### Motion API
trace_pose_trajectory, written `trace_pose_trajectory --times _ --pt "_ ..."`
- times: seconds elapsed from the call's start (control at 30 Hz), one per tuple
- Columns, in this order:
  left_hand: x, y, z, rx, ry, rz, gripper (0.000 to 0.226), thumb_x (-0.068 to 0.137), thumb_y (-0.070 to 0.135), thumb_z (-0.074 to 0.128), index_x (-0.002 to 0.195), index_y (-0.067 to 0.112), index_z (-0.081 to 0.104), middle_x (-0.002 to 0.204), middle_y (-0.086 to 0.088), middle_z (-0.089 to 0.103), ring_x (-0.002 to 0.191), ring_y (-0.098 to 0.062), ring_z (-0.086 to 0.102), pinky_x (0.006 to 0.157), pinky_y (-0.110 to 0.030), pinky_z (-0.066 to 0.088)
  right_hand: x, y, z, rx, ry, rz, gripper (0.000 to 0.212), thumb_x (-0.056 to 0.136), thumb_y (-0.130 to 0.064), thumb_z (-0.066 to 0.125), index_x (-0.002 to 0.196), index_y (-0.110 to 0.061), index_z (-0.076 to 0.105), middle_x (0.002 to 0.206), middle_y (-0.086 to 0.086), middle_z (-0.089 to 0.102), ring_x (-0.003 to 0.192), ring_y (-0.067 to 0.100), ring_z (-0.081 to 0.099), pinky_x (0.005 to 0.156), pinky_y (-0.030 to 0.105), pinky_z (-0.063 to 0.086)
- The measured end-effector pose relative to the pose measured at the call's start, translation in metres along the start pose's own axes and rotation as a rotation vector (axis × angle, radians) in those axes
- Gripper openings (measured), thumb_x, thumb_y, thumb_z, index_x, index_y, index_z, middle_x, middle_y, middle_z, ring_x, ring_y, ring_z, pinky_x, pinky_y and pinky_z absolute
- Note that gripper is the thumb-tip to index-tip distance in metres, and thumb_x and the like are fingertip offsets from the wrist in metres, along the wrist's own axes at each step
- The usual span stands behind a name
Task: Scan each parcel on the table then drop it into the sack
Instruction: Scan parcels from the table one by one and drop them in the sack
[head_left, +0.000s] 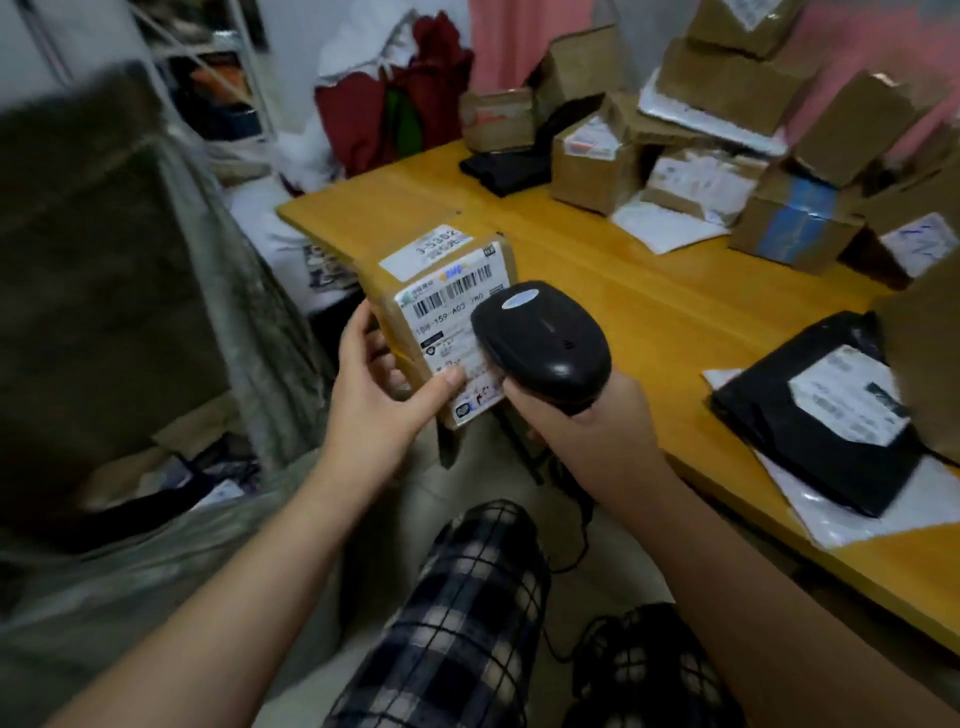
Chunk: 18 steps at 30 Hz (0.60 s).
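Parcel (441, 325) gripped in left hand (379, 387), scanner (545, 338) clutched in right hand (589, 423), so pull back a touch, aim squarely at barcode (453, 290), hold steady.

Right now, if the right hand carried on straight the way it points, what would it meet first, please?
Probably the small brown cardboard parcel gripped by the left hand: the right hand aims its black handheld scanner at its white label; depth is unclear.

Bare forearms reaching forward, left hand (379, 400) gripping parcel (447, 291), right hand (587, 431) curled round scanner (540, 338)
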<state>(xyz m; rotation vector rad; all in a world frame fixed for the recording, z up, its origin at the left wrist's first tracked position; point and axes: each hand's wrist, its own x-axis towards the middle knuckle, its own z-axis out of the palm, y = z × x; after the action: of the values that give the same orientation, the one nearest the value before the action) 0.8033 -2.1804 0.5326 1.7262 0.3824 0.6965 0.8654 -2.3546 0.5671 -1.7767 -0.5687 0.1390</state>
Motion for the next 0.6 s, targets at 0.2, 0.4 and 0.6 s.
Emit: trace_pose_trajectory --times 0.2,0.4,0.6 --pt "-0.044 -0.031 -0.11 0.23 0.301 -0.057 0.094 0.07 0.027 0.08 0.146 0.019 0.024 0.128 0.016 0.045 0.107 0.021 0.046 0.089 -0.002 0.039 0.01 0.008 0.091 -0.062 -0.237 0.027 0.037 0.076 -0.021 0.08 0.104 -0.029 0.057 0.084 -0.023 0.06 0.081 -0.006 0.058 0.07 0.01 0.042" --pt "-0.033 -0.09 -0.224 0.527 0.403 -0.214 0.101 0.065 0.037 0.086 0.145 0.024 0.025 0.141 -0.003 0.045 0.125 -0.015 0.049 0.104 -0.039 0.044 0.023 0.021 0.185 -0.131 -0.358 0.056 0.042 0.079 -0.021 0.079 0.113 -0.025 0.056 0.1 -0.011 0.062 0.102 0.008 0.057 0.082 0.021 0.042" --pt "0.002 -0.132 -0.234 0.645 0.136 -0.664 0.081 0.071 0.052 0.078 0.133 0.014 0.044 0.128 -0.012 0.06 0.113 -0.032 0.058 0.093 -0.039 0.047 0.025 0.056 0.254 -0.01 -0.25 0.334 0.04 0.079 -0.018 0.078 0.115 -0.012 0.062 0.102 0.001 0.065 0.103 0.018 0.059 0.079 0.02 0.039"
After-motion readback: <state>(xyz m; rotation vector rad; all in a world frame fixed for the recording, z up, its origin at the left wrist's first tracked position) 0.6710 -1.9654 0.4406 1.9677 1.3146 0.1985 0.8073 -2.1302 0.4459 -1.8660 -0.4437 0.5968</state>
